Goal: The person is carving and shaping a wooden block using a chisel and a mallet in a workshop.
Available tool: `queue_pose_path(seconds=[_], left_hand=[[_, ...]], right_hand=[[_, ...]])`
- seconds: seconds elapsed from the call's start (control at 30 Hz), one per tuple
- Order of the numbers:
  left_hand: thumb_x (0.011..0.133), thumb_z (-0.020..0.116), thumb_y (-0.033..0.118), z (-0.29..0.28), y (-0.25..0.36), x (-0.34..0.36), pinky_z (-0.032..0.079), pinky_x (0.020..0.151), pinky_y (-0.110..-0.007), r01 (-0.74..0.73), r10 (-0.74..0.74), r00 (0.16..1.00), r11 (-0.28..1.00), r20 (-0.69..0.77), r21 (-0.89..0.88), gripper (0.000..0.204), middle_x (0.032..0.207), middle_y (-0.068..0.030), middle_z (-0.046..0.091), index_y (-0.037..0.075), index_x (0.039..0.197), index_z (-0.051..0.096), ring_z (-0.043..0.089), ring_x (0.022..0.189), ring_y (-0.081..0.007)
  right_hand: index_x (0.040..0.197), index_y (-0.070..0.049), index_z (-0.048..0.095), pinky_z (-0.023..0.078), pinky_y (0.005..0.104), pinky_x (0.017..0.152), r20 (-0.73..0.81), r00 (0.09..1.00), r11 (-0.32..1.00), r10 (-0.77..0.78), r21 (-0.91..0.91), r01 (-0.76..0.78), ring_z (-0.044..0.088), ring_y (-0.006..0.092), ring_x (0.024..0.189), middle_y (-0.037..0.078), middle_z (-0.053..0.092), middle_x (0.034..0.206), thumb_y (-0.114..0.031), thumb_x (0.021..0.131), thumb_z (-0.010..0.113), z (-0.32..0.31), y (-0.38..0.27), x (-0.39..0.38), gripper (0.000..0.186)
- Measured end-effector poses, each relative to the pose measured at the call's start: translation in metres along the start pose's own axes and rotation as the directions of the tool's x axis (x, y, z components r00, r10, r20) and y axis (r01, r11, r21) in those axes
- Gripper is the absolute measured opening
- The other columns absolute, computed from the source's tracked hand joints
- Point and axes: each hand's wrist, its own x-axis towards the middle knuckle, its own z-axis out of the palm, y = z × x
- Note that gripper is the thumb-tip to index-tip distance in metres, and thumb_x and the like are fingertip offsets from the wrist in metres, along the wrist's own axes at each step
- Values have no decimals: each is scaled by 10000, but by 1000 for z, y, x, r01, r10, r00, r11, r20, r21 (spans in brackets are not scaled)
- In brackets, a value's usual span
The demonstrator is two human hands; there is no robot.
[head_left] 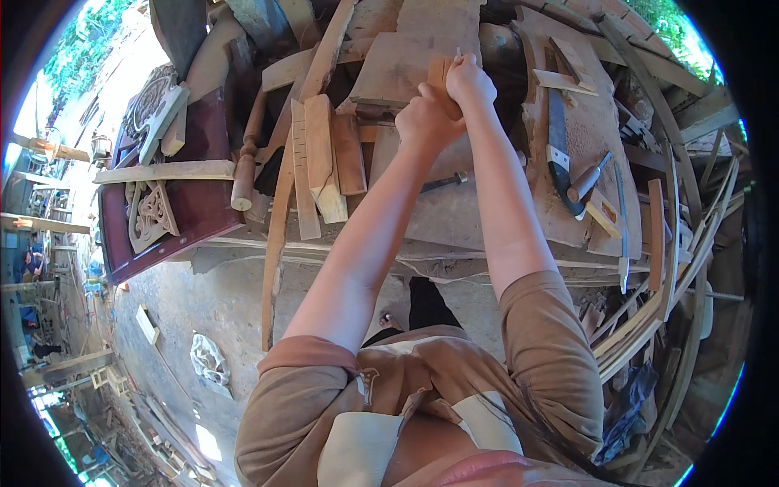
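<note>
Workshop desk [442, 213] cluttered. Left hand [426, 118]: fingers clamped on block [439, 77]. Right hand [471, 83]: fingers curled alongside, grip indeterminate. Judged step: two-handed work; next move calls for steady hold.

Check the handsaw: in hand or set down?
Set down: the handsaw lies on a wide board; the left hand and right hand are away at a wooden block.

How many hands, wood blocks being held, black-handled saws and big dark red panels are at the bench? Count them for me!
Hands: 2, left hand and right hand
Held wood block: 1
Black-handled saw: 1
Dark red panel: 1
Total: 5
</note>
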Motion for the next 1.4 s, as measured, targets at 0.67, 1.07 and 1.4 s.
queue_pose_path(seconds=[0.67,1.07,1.4], left_hand=[[666,489,655,4,-2,154,476,734,-383,44,-44,998,999,-37,13,791,883,-198,627,-54,1009,420,620,865,-311],[626,540,669,-10,-24,35,480,727,-381,38,-37,999,999,-10,18,836,894,-209,617,-63,1009,409,619,858,-315],[631,541,659,-19,-35,22,480,731,-387,28,-28,999,1000,-18,-3,840,894,-217,617,-68,1027,403,616,870,-323]], right_hand=[[1208,-73,391,388,449,903,25,998,998,-61,1,61,510,360,1072,207,535,1148,-374,904,222,24,-55,150,461],[1148,-51,405,428,438,840,35,999,999,-42,-15,43,549,342,1020,200,576,1077,-347,913,243,21,-37,26,411],[1114,-48,417,432,458,818,7,998,998,-56,-2,56,564,357,986,220,588,1034,-333,906,250,28,-43,11,390]])
